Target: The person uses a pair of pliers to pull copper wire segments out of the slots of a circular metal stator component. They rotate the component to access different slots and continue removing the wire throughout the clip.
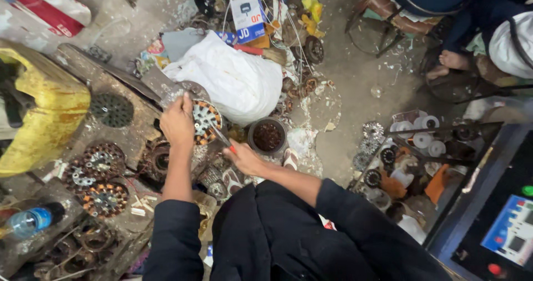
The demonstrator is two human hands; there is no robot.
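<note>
Gripping a round, copper-wound metal motor stator (204, 122) by its rim, the left hand (177, 123) steadies it; it looks heavy and rigid. The right hand (243, 157) clasps a thin red-handled tool (222, 138).

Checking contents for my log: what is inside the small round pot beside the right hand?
The pot holds dark reddish-brown bits, apparently wire scraps; its bottom is covered by them.
</note>
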